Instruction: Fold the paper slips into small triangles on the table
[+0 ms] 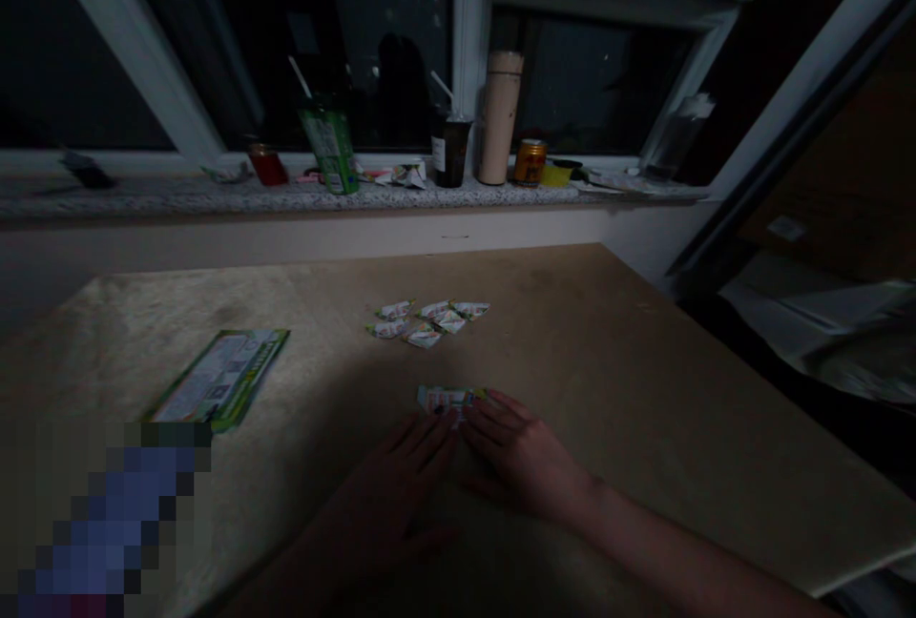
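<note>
Two bare hands meet over one small printed wrapper (447, 398), which lies flat on the near middle of the tan bench (608, 389). The left hand (409, 465) rests palm down, its fingertips on the wrapper's near edge and its thumb set apart, pointing right. The right hand (526, 456) comes in from the right, its straightened fingers over the wrapper's right end. In both hands the grip is unclosed, with fingers stretched out rather than curled around anything; whether a fingertip pinches the wrapper's edge, I cannot tell in the dim light.

Six small folded wrapper triangles (449, 321) lie in a loose cluster just beyond, on the far side of the wrapper. Well to the left, a larger green-edged flat packet (225, 375) lies slantwise, its near end meeting a pixelated patch.

Along the far side, a speckled stone windowsill (401, 200) carries, from left to right, a red jar (269, 166), a tilted-looking green can (333, 153) with a white straw, a dark drink cup (450, 153) with another straw, a tall pale thermos (501, 117), a short gold can (530, 164) and a clear bottle (676, 141). Behind them stand dark window panes (401, 8).
</note>
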Tool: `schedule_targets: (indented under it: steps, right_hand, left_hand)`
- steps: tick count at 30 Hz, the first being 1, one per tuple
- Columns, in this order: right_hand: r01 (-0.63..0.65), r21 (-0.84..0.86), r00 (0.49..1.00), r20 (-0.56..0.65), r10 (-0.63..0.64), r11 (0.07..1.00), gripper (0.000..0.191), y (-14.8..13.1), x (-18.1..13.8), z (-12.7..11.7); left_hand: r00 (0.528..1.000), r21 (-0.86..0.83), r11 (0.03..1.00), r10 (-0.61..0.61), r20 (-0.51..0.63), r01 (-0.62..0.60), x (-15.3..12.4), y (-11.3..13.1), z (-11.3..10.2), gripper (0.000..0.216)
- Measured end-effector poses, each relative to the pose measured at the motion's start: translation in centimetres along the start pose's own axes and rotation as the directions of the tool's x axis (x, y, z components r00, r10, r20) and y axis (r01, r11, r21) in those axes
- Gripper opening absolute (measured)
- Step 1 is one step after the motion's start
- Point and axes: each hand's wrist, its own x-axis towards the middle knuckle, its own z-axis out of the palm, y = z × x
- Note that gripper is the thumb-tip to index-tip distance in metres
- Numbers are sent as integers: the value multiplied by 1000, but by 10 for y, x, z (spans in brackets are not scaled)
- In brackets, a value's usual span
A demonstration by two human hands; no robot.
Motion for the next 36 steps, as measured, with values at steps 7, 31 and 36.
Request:
schedule_targets:
  steps: [7, 31, 36]
  right_hand:
    - [3, 54, 999, -52, -1, 999, 42, -2, -4, 2]
    - [-36, 80, 984, -171, 49, 996, 24, -1, 1, 7]
    - [-21, 92, 984, -177, 37, 995, 24, 3, 1, 7]
  left_hand:
    - [1000, -38, 999, -14, -22, 13, -2, 1, 2, 82]
    - [1000, -50, 999, -12, 6, 13, -3, 1, 1, 89]
    - [1000, -63, 998, -12, -14, 11, -4, 0, 2, 90]
